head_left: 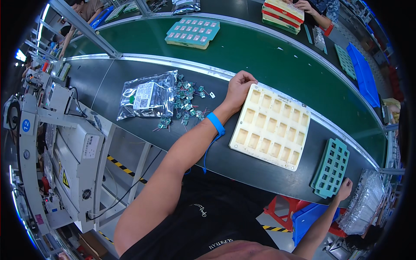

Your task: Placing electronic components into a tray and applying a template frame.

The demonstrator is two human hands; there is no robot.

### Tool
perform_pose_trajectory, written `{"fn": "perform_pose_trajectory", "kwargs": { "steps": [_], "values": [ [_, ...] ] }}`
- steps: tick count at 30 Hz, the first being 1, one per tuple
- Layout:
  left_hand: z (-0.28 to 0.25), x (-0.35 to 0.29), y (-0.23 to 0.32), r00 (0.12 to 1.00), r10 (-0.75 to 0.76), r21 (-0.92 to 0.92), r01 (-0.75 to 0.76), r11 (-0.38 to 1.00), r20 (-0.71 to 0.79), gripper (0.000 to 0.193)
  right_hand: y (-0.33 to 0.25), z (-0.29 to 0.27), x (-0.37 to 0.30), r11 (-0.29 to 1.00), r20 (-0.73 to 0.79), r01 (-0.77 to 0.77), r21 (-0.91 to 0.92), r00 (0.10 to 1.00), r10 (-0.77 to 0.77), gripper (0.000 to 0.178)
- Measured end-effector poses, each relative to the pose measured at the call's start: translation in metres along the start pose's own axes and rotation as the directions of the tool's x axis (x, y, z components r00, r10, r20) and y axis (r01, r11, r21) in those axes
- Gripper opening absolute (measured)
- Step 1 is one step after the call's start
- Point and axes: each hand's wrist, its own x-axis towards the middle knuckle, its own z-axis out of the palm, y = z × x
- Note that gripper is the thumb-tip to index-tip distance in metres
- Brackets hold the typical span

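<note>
A cream tray with rows of rectangular pockets lies tilted on the dark bench in front of me, its pockets bare. My left hand, a blue strap on its wrist, is closed on the tray's upper left corner. To the right rests a smaller green tray with rows of square openings. My right hand is closed at that tray's right edge, its fingertips partly hidden. Left of the cream tray, small green circuit boards with wires lie in a loose pile beside a silver antistatic bag.
Beyond the bench runs a green conveyor belt carrying a loaded green tray. Across it, a person's hands touch stacked red and cream trays. A grey machine stands left, clear plastic trays right, a blue bin below.
</note>
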Motion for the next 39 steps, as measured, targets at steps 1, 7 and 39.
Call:
{"fn": "perform_pose_trajectory", "kwargs": {
  "steps": [1, 7, 39],
  "values": [
    [0.0, 0.0, 0.001, 1.0, -0.001, -0.001, 0.001, 1.0, 0.001, 0.009, -0.001, 0.001, 0.0, 1.0, -0.005, 0.001, -0.003, 1.0, -0.001, 0.04],
    [-0.003, 0.002, 0.0, 1.0, -0.006, -0.006, 0.006, 1.0, 0.016, 0.01, -0.002, 0.002, -0.001, 1.0, -0.009, -0.004, 0.007, 1.0, 0.004, 0.04],
    [-0.001, 0.002, -0.011, 0.997, 0.071, 0.136, -0.071, 0.988, 0.001, 0.007, 0.007, 0.006, 0.012, 0.991, 0.085, -0.1, -0.087, 0.991, 0.108, 0.048]
  ]
}}
